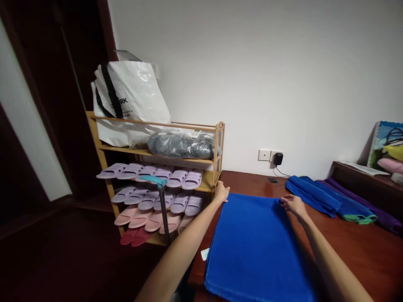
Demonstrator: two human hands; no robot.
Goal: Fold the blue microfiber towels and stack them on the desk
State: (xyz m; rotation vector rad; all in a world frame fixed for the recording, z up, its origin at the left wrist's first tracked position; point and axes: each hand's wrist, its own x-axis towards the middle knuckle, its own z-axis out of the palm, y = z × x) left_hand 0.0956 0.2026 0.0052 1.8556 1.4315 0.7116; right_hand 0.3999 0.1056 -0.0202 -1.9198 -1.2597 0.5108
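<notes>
A bright royal-blue folded towel (pixel 252 245) lies flat on the reddish-brown wooden table (pixel 349 251), below the centre of the view toward five o'clock. It forms a long, smooth rectangle with a plush-looking surface, layered edges along its nine o'clock side and a stitched hem near seven o'clock; its near end runs out of view. A white label (pixel 204 254) pokes out at nine o'clock. The left hand (pixel 222 192) is at the towel's eleven o'clock corner, fingers partly curled and touching the edge; whether it grips the fabric, I cannot tell. The right hand (pixel 293 205) is at the one o'clock corner, fingers loosely bent, fingertips at the edge, its grip equally unclear. Toward two o'clock lie other blue towels (pixel 315 195) and a purple towel (pixel 362 205).
</notes>
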